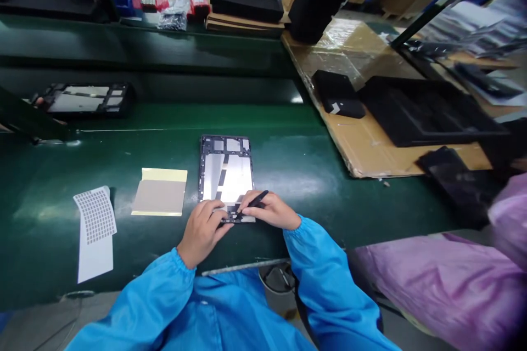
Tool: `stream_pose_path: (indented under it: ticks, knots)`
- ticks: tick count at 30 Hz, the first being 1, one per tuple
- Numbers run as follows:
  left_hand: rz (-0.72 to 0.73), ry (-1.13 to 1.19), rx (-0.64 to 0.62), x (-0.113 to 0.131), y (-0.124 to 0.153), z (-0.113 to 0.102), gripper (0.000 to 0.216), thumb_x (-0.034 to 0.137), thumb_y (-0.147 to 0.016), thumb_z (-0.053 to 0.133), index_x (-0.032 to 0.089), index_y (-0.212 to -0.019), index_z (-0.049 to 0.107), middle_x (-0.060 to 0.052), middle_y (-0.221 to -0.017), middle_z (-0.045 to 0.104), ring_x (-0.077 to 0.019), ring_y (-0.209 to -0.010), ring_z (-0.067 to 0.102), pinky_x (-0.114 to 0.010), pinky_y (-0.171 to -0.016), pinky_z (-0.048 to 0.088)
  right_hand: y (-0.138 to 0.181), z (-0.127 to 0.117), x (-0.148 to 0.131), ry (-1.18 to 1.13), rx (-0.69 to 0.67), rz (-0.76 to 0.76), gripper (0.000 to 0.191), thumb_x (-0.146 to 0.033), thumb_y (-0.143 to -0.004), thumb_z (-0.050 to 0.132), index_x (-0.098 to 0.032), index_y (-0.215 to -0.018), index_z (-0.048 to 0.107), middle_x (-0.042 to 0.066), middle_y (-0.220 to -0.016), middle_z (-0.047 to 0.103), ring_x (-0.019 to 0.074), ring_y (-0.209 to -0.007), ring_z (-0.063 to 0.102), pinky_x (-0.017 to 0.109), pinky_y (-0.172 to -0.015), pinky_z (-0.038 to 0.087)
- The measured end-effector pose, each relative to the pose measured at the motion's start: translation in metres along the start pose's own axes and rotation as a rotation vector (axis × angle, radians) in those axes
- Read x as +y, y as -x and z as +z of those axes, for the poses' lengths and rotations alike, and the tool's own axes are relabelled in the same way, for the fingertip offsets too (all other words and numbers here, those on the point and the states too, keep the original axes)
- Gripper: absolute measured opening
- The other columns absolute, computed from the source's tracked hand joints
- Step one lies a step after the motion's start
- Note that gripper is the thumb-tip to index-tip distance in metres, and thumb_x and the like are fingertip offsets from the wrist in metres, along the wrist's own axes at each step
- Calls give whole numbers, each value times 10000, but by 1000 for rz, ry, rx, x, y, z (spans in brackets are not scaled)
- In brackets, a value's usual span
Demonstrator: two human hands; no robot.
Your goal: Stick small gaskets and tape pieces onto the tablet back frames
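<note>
An opened tablet housing [239, 173], black-rimmed with silvery plates inside, lies flat on the green bench in front of me. At its near-left corner, my left hand [202, 228] has its fingers curled over the edge, gripping it. Over the near-right part is my right hand [269, 210], closed around a slim black pen-like tool [259, 198]. The tool slants down toward the near end of the housing; its exact kind is unclear. Left of the housing lies a beige sheet with yellow edges [160, 196]. Farther left, a sheet of small grey stickers [96, 216] curls up from its white backing.
Another open tablet housing [84, 98] sits beyond, on the left, with fingertips at its end. Cardboard [370, 162] to the right bears a black box [337, 93] and a black tray [428, 109]. Beside me on the right is a person in a pink sleeve [448, 279].
</note>
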State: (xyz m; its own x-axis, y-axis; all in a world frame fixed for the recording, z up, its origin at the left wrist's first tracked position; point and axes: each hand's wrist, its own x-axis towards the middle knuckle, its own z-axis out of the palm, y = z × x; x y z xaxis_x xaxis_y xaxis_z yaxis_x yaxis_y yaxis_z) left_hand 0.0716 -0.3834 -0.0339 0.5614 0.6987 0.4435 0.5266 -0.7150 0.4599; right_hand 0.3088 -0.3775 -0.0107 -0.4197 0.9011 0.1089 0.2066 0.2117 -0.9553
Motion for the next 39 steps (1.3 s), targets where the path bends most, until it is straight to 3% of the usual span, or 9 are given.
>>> stream_pose_path:
  ticks: [39]
  knots:
    - [10, -3, 8, 3, -2, -1, 93, 232, -926, 644, 192, -987, 586, -91, -1069, 650, -232, -1027, 612, -384, -899, 517, 3, 5, -2, 32, 41, -39, 243, -395, -961, 625, -177, -916, 724, 71, -855, 719, 181, -804, 676, 303, -756, 546]
